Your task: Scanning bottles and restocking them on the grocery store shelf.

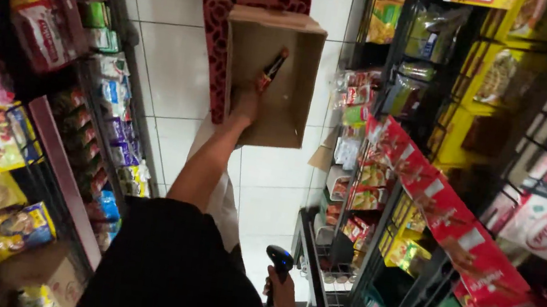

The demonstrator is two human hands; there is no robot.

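Note:
My left hand (247,106) is stretched out into an open brown cardboard box (290,117) on the white tiled floor. It grips a dark bottle (271,70) with a red cap by its lower end, and the bottle is tilted inside the box. My right hand (281,292) is low in the view, close to my body, and holds a black handheld scanner (279,258) with its head pointing up. My black sleeve (167,266) covers the lower middle of the view.
A narrow aisle runs between two shelf racks. The left rack (66,175) holds yellow and red snack bags and small packets. The right wire rack (373,251) holds red and green packets and small boxes. A red patterned carton (214,40) stands beside the box.

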